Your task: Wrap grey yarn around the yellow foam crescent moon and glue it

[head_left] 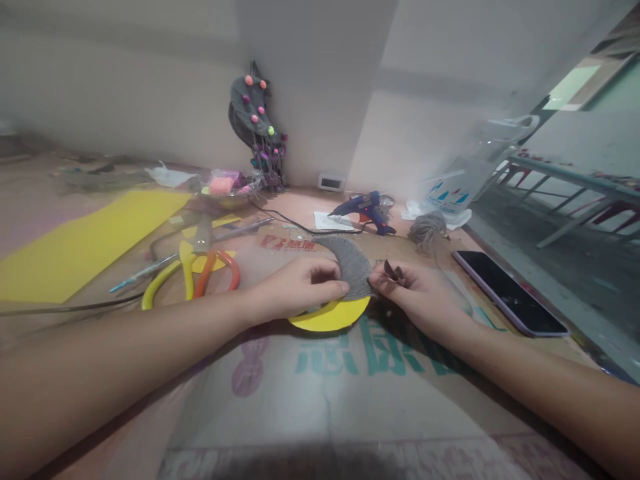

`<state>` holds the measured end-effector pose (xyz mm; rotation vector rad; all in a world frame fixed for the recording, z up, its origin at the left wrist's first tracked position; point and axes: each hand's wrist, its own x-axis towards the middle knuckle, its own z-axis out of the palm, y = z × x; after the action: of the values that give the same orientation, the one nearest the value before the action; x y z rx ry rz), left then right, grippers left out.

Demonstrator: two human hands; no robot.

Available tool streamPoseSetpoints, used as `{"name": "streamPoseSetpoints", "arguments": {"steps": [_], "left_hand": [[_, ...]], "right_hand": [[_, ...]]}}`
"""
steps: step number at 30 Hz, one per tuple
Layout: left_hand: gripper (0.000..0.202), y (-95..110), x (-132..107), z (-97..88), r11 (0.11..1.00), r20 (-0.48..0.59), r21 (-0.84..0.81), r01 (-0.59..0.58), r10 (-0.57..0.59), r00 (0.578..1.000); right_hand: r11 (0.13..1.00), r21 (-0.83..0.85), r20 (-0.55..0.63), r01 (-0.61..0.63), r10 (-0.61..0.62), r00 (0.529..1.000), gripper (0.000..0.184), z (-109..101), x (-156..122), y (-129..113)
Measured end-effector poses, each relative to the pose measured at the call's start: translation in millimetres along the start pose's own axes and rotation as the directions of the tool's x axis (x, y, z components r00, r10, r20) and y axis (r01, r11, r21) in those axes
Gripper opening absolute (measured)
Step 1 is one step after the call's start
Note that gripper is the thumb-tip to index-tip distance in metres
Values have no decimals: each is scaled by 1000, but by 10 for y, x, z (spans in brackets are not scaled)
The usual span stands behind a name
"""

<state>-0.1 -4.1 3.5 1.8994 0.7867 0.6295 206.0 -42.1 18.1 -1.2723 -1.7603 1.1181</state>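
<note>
My left hand (313,287) is closed on a crescent wrapped in grey yarn (354,263), thumb on top of its lower part. A rounded yellow card (333,315) shows beneath the crescent, along its lower edge. Against the crescent's right edge, the fingertips of my right hand (413,290) are pinched together. Between those fingers sits a small dark brown piece (393,272), too blurred to name. Left of my hands lie scissors with yellow handles (189,270) and an orange-handled tool (217,267).
A blue glue gun (367,212) rests at the back beside a grey yarn ball (427,230). A phone (507,290) lies at right. Yellow card (100,240) covers the left side. A decorated grey crescent (250,113) leans on the wall near a plastic jug (453,180).
</note>
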Motion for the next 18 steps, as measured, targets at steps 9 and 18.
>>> {"name": "streamPoseSetpoints", "arguments": {"steps": [9, 18], "left_hand": [[31, -3, 5, -58, 1000, 43, -19, -23, 24, 999], [28, -14, -3, -60, 986, 88, -156, 54, -40, 995]], "right_hand": [[998, 53, -26, 28, -27, 999, 31, -30, 28, 28], [998, 63, -26, 27, -26, 999, 28, -25, 21, 17]]}}
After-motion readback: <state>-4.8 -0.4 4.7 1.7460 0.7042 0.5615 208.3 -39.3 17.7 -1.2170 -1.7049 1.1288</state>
